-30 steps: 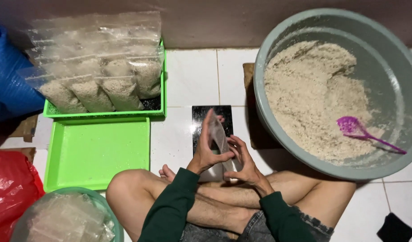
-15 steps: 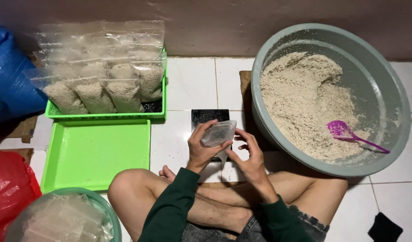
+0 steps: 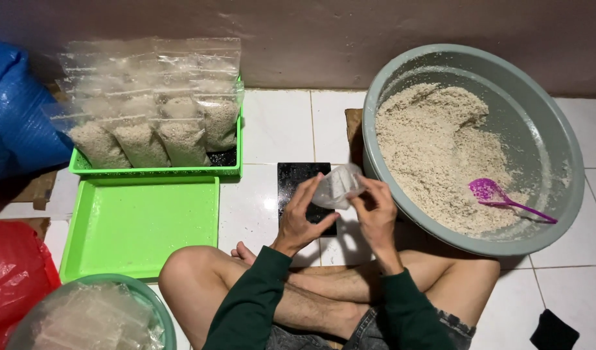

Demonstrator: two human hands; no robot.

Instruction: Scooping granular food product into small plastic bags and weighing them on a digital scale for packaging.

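I pinch a small clear plastic bag (image 3: 337,186) between my left hand (image 3: 302,217) and right hand (image 3: 376,210), holding it above the black scale (image 3: 298,181) on the tiled floor. Right of it sits the grey basin (image 3: 557,142) of grain with a purple scoop (image 3: 499,196); left, green trays (image 3: 139,223) with filled bags (image 3: 146,123).

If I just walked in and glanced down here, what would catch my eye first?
Probably the big grey basin on the right, heaped with pale grain and holding a purple scoop. In the middle, the left hand and right hand hold a small clear plastic bag above a black scale. At upper left, a bright green tray carries rows of filled bags, with an empty green tray in front of it.
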